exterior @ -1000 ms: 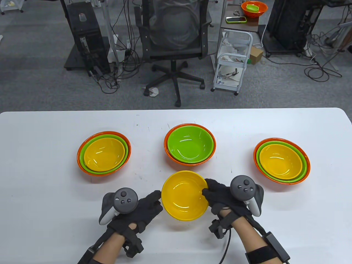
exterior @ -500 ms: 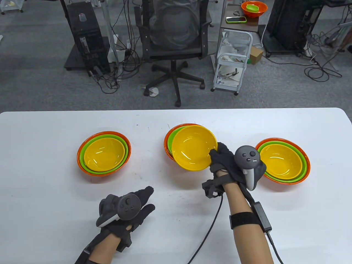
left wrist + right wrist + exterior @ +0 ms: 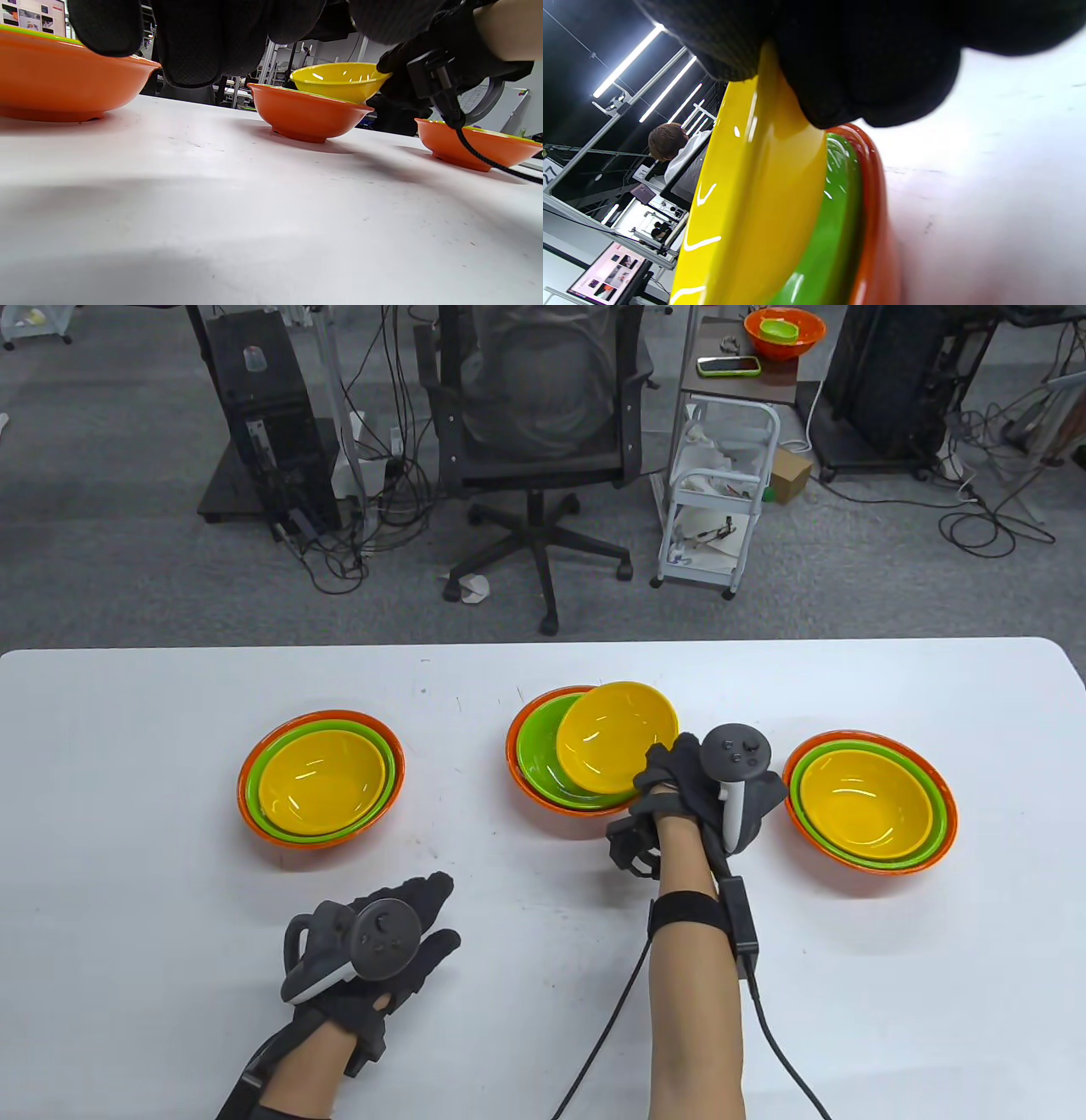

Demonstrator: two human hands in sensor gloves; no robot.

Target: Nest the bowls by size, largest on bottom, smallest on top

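Pinching the yellow bowl [image 3: 615, 736] rim, the right hand [image 3: 679, 785] fingers tilt it, probably to seat it inside the green bowl [image 3: 543, 759]; left hand [image 3: 386, 937] fingers lie spread.

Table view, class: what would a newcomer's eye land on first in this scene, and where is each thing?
First, the small glossy yellow plastic bowl, tilted and gripped at its near rim by the right hand, above the green bowl nested in the orange bowl at the table's centre. Next, two finished orange-green-yellow stacks, the left stack and the right stack. The left hand is near the front edge, holding nothing.
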